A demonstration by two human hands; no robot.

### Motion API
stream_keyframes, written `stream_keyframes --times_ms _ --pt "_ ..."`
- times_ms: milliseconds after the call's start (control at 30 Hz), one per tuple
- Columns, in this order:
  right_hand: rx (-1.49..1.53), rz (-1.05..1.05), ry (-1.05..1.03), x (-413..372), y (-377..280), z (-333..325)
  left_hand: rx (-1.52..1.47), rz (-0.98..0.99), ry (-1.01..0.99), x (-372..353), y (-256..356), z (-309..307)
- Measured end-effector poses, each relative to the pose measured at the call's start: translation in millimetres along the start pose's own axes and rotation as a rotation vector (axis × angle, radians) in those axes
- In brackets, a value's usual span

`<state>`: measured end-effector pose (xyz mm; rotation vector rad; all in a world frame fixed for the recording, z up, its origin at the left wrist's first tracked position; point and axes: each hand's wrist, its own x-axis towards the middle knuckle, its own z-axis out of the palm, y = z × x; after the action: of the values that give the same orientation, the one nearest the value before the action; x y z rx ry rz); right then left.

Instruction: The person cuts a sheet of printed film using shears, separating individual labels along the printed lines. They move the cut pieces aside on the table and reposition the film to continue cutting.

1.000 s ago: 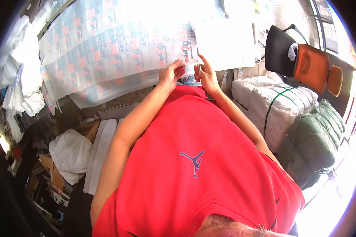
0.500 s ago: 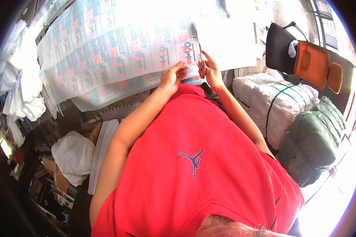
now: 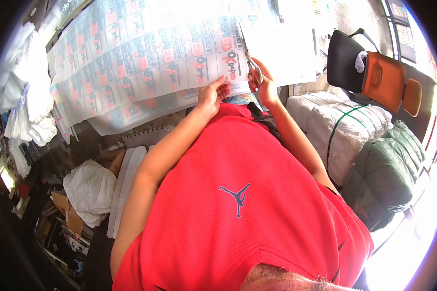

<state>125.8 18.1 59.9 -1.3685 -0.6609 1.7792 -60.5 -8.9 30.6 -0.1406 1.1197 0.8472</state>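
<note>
Directly ahead of the person, seen from above over a red shirt (image 3: 238,194), both bare hands work at the near edge of a large printed sheet (image 3: 141,63) that lies spread across a work surface. The sheet is covered in rows of repeated red and dark logo prints. The left hand (image 3: 210,97) pinches the sheet's near right corner, thumb on top and fingers curled together beneath the edge. Just beside it, the right hand (image 3: 264,82) is closed around the handles of a pair of scissors (image 3: 252,63), fingers through the loops. The blades point away from the body along the sheet's right edge; whether they are parted is too small to tell. A plain white sheet (image 3: 281,53) lies to the right of the scissors. Further right stand a black and orange chair (image 3: 374,72), a white bale (image 3: 335,126) bound with a green strap, and a green bundle (image 3: 388,169). On the left, a white bag (image 3: 87,186) sits low on the floor, and white cloths (image 3: 24,87) hang near the sheet's far end.
</note>
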Motion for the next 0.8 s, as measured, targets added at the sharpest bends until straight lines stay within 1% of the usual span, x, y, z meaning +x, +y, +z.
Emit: stream_keyframes --times_ms 100,467,567,633,700,767,800 --pt "0.049 -0.001 -0.008 1 3 1 0.016 0.008 -0.006 -1 0 0" --pt "0.056 0.012 -0.018 -2 4 1 0.017 0.044 -0.006 0 -3 1" --pt "0.054 0.022 -0.024 -7 2 0 0.038 0.064 0.017 1 -5 1" --pt "0.05 0.028 -0.023 -15 2 -2 0.023 0.042 0.052 3 -7 1" --pt "0.043 0.065 -0.06 -27 2 -8 0.049 0.053 0.083 8 -10 -1" --pt "0.028 0.096 -0.04 -45 -6 -14 0.077 0.065 0.112 14 -11 -2" --pt "-0.045 0.099 -0.066 -54 -8 -23 0.075 0.062 0.138 16 -11 -3"
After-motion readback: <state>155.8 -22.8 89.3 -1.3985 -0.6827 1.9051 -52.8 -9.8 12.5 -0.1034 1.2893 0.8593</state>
